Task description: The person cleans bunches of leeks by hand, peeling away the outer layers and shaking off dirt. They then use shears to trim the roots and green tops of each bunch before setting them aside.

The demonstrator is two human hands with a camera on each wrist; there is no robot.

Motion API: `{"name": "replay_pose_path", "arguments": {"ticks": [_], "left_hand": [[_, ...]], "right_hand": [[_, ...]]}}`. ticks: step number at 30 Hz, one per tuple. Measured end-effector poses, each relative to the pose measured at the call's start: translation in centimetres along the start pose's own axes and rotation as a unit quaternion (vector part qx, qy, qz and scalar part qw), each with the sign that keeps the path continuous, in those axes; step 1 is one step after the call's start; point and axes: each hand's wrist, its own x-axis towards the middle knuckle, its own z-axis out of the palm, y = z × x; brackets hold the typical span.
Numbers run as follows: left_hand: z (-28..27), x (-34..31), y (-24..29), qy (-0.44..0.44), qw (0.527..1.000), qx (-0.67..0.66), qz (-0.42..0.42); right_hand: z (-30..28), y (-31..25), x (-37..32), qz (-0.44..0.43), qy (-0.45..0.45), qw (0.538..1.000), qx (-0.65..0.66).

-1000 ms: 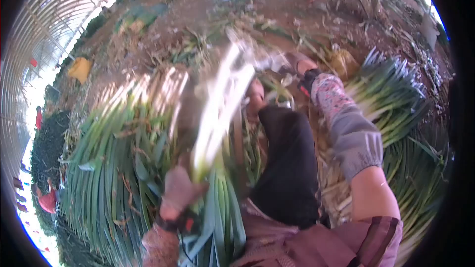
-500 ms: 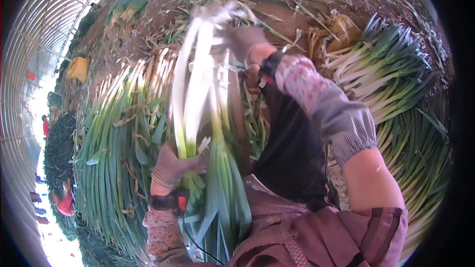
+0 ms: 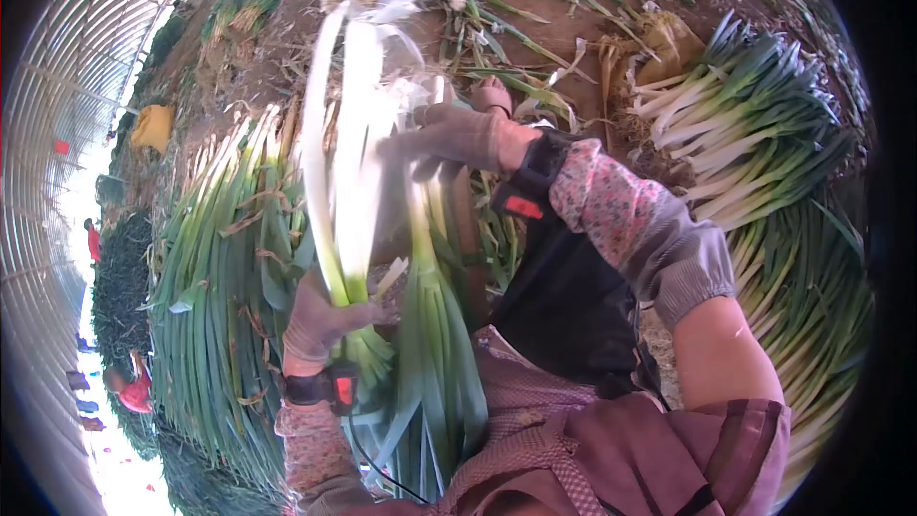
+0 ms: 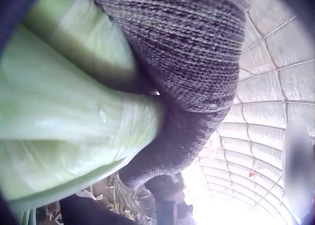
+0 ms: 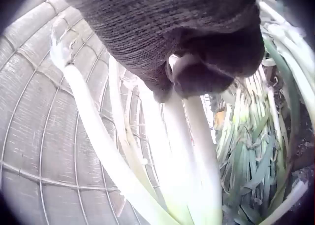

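In the head view my gloved left hand (image 3: 320, 323) grips a few thick green onions (image 3: 358, 148), white stems upward, around the part where white turns green. The left wrist view shows the knitted glove (image 4: 182, 52) wrapped close against the pale green stalks (image 4: 74, 106). My gloved right hand (image 3: 454, 137) is at the upper white stems. Its fingers (image 5: 206, 79) curl at the white stalks (image 5: 182, 131) in the right wrist view, with a bit of white showing between them. More green onions (image 3: 430, 315) lie just right of my left hand.
A wide row of green onions (image 3: 215, 268) lies on the left. Another pile (image 3: 735, 143) with white stems lies at the right. Loose leaves and peelings (image 3: 535, 76) litter the soil ahead. A yellow bag (image 3: 153, 129) sits at the far left, near a person in red (image 3: 137, 392).
My right hand has come from the far right to the white stems, moving left and down over the last half second. My left hand keeps its hold as the stems shift slightly left.
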Motion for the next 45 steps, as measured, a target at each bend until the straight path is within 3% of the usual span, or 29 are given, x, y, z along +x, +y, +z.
{"name": "replay_pose_path", "arguments": {"ticks": [1,2,5,6,9,10,11,12,13,14,15,16,17,19,21,23,25,27,29,31,32,33,34,35,37,39,42,43,45], "left_hand": [[0.5,-0.1,0.4,0.012,1.000,0.000,0.002],[0.6,-0.2,0.7,0.025,1.000,-0.001,0.005],[0.5,-0.6,1.1,0.023,0.999,-0.015,-0.019],[0.8,-0.7,1.6,0.013,0.999,-0.046,-0.014],[1.3,-0.8,2.1,-0.028,0.998,-0.053,-0.014],[1.1,-0.4,1.7,-0.043,0.999,-0.005,-0.015],[0.9,-0.2,1.5,-0.059,0.997,0.045,-0.019],[1.0,-0.1,1.6,-0.053,0.998,0.033,-0.013],[1.2,-0.1,1.7,-0.045,0.999,0.021,-0.007],[1.3,-0.1,1.8,-0.036,0.999,0.008,0.000],[1.3,-0.2,1.7,-0.033,0.999,-0.009,-0.008],[1.2,-0.3,1.6,-0.031,0.999,-0.024,-0.016],[1.2,-0.2,1.6,-0.027,0.999,-0.040,-0.022],[1.7,-0.5,2.2,-0.003,0.998,-0.059,-0.029],[1.5,-0.7,2.2,0.015,0.998,-0.055,-0.030],[0.8,-0.9,1.5,0.019,0.999,-0.032,-0.023],[-0.2,-0.9,0.5,0.008,1.000,0.007,-0.029],[-0.7,-1.1,0.2,0.007,1.000,0.004,-0.030],[-0.6,-1.3,0.5,0.018,0.998,-0.048,-0.026],[-0.7,-0.9,0.2,-0.003,0.999,-0.046,-0.017],[-0.6,-0.8,0.2,-0.008,0.999,-0.048,-0.016],[-0.5,-0.7,0.3,-0.012,0.999,-0.050,-0.016],[-0.6,-0.7,0.2,-0.019,0.999,-0.038,-0.020],[-0.6,-0.7,-0.2,-0.024,0.999,-0.029,-0.022],[-0.6,-1.1,0.0,-0.020,0.999,-0.020,-0.023],[-0.3,-1.9,0.7,-0.004,1.000,-0.022,-0.019],[0.0,-2.4,0.4,0.022,0.999,-0.041,0.012],[0.0,-2.3,0.4,0.020,0.999,-0.037,-0.010],[-0.6,-1.4,0.5,0.010,0.999,-0.023,-0.048]], "right_hand": [[-0.2,-0.1,0.4,-0.120,0.030,0.968,-0.217],[-0.4,-0.3,0.9,-0.217,0.113,0.872,-0.425],[-7.6,1.1,4.7,-0.260,0.233,0.756,-0.554],[-10.1,0.9,4.4,-0.263,0.276,0.742,-0.551],[-16.0,-0.2,1.7,-0.317,0.383,0.783,-0.373],[-15.2,-2.0,1.4,-0.399,0.404,0.664,-0.486],[-13.8,-2.7,1.0,-0.325,0.240,0.902,-0.151],[-11.1,-4.4,-0.2,-0.194,0.188,0.926,0.264],[-8.3,-4.9,-0.7,-0.189,0.204,0.960,-0.018],[-5.6,-5.3,-1.1,-0.186,0.232,0.909,-0.293],[-2.6,-6.7,-1.9,-0.117,0.210,0.853,-0.463],[-0.4,-6.1,-2.1,-0.105,0.223,0.861,-0.446],[1.0,-5.4,-1.5,-0.129,0.263,0.826,-0.481],[1.3,-4.8,0.0,-0.231,0.278,0.814,-0.455],[-1.9,-3.9,3.1,-0.269,0.368,0.723,-0.519],[-6.6,-5.7,2.1,-0.186,0.460,0.769,-0.404],[-11.9,-5.2,2.3,-0.084,0.547,0.720,-0.419],[-17.3,-3.6,2.6,0.043,0.560,0.752,-0.344],[-15.1,-2.2,2.0,-0.038,0.389,0.814,-0.430],[-8.2,-3.8,-0.9,-0.111,0.215,0.854,-0.460],[-8.5,1.1,3.0,-0.265,0.202,0.853,-0.402],[-5.3,0.6,2.4,-0.163,0.237,0.873,-0.394],[-3.1,0.4,3.0,-0.174,0.269,0.855,-0.409],[-0.9,-3.5,0.4,-0.077,0.200,0.884,-0.415],[-4.3,-0.6,6.1,-0.121,0.289,0.824,-0.473],[-15.2,5.4,16.6,-0.148,0.427,0.732,-0.510],[-16.2,-0.8,5.9,0.028,0.456,0.801,-0.387],[-14.4,-2.3,3.4,0.076,0.415,0.732,-0.535],[-11.2,-4.2,0.0,0.039,0.382,0.731,-0.564]]}}
